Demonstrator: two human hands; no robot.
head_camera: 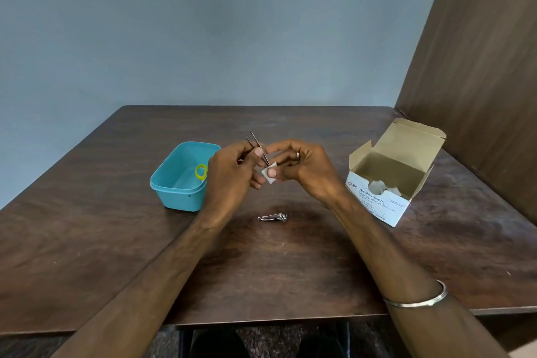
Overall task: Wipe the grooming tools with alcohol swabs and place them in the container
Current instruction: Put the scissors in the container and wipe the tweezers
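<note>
My left hand grips metal tweezers above the table, their two arms spreading up and away from me. My right hand pinches a small white alcohol swab around the tweezers' lower end. A silver nail clipper lies flat on the table just below my hands. Left of my left hand stands the teal plastic container, with a yellow-green ringed tool inside, partly hidden by my hand.
An open white box of alcohol swabs stands to the right, lid flap up, loose swabs inside. A dark wooden panel rises along the right side. The wooden table has its near edge just below my forearms.
</note>
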